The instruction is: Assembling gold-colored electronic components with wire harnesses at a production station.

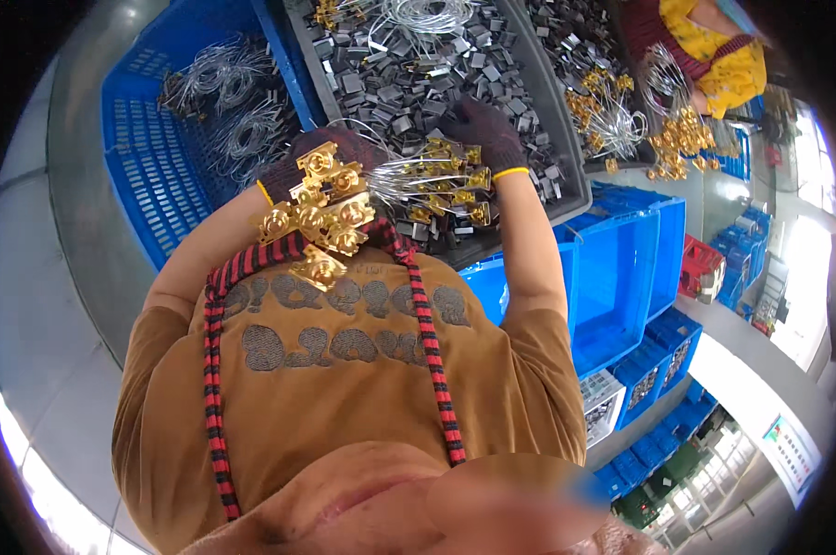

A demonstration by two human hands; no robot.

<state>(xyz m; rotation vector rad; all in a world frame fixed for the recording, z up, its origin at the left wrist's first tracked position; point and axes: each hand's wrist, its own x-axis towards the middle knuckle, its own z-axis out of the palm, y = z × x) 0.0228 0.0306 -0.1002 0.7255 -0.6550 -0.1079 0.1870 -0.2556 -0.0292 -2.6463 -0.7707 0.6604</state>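
My left hand (348,146), in a dark knitted glove with a yellow cuff edge, is closed round a bundle of thin silvery wires (395,176). Gold metal brackets (330,215) with round sockets fan out from the bundle toward my chest. More gold brackets (469,181) hang at wire ends between my two hands. My right hand (488,132), gloved alike, reaches into a heap of small dark grey rectangular blocks (408,88). Its fingers are bent together among the blocks; what they pinch is too dark to make out.
The blocks lie in a grey tray (580,190). At left stands a blue basket (145,139) with coiled wire bundles (242,79). Stacked blue crates (612,268) stand at right. Another person in yellow (737,74) works beyond, near more gold-ended wires (681,134).
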